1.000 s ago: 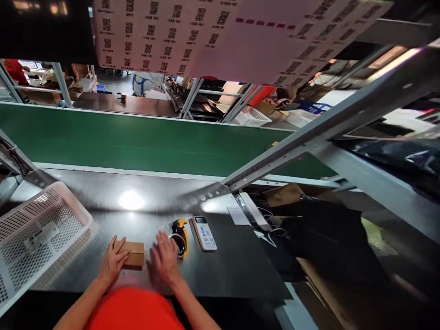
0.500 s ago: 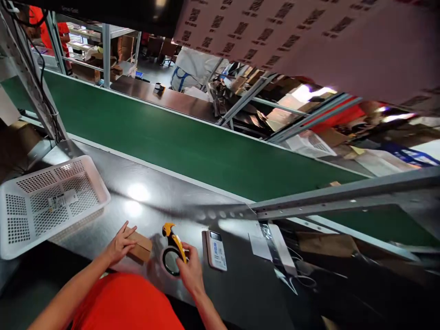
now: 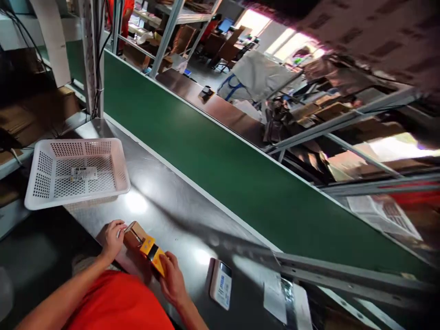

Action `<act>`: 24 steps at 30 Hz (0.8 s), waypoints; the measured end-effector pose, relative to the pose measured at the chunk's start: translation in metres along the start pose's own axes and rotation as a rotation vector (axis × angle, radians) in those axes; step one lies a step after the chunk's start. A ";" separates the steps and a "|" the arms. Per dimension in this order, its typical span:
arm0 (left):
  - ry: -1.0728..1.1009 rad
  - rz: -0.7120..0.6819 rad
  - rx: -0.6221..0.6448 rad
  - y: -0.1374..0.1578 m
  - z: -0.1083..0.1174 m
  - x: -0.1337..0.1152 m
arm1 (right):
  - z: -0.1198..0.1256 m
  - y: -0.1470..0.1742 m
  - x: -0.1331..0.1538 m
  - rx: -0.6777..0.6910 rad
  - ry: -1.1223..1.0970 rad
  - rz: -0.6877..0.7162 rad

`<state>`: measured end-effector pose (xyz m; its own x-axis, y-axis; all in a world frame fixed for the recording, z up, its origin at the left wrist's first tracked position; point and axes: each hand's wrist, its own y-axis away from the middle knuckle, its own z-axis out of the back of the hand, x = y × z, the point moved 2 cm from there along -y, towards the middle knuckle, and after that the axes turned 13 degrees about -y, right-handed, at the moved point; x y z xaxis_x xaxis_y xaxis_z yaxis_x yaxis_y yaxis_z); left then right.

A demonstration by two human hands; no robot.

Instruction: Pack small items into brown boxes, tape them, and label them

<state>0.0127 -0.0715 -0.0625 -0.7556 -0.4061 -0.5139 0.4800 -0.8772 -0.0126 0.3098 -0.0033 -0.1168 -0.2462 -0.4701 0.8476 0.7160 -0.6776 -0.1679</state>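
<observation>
Metal table [image 3: 165, 213]: best used as backing.
Right hand [image 3: 173, 280]: wrapped around the tape dispenser [image 3: 151, 252].
Left hand [image 3: 114, 239]: set at the left end of the box [image 3: 132, 235]; pinch cannot be told.
Tape dispenser: best drawn straight.
Box: seen between both hands.

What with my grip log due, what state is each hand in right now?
Left hand: touching the small cardboard box; whether it grips it cannot be told.
Right hand: closed, holding the yellow tape dispenser.
</observation>
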 end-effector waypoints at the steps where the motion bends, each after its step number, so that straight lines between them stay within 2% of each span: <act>1: -0.018 -0.013 0.002 0.009 0.002 -0.005 | 0.001 0.007 -0.005 -0.022 -0.022 -0.022; 4: -0.143 -0.083 0.039 0.019 0.007 -0.025 | 0.006 0.018 -0.013 -0.111 -0.062 -0.074; 6: -0.227 -0.080 0.034 0.015 0.012 -0.037 | 0.011 0.018 -0.010 -0.142 -0.106 -0.085; 7: -0.242 -0.123 0.051 0.010 0.015 -0.043 | 0.013 0.017 -0.007 -0.146 -0.139 -0.098; 10: -0.216 -0.413 0.180 0.000 0.021 -0.056 | 0.019 0.017 0.005 -0.177 -0.264 -0.222; 12: -0.209 -0.505 0.255 -0.003 0.025 -0.056 | 0.022 0.022 0.010 -0.258 -0.345 -0.366; 17: -0.268 -0.441 0.412 -0.007 0.030 -0.049 | 0.031 0.043 -0.002 -0.619 -0.410 -0.664; 21: -0.411 -0.497 0.581 -0.026 0.032 -0.061 | 0.035 0.047 -0.027 -0.625 -0.379 -0.805; 24: -0.592 -0.553 0.706 -0.046 0.030 -0.076 | 0.035 0.047 -0.041 -0.630 -0.388 -0.852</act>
<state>0.0350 -0.0083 0.0031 -0.9759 0.1991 -0.0893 -0.2173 -0.8498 0.4802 0.3761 0.0042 -0.1416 -0.1989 0.4149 0.8878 -0.0729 -0.9097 0.4088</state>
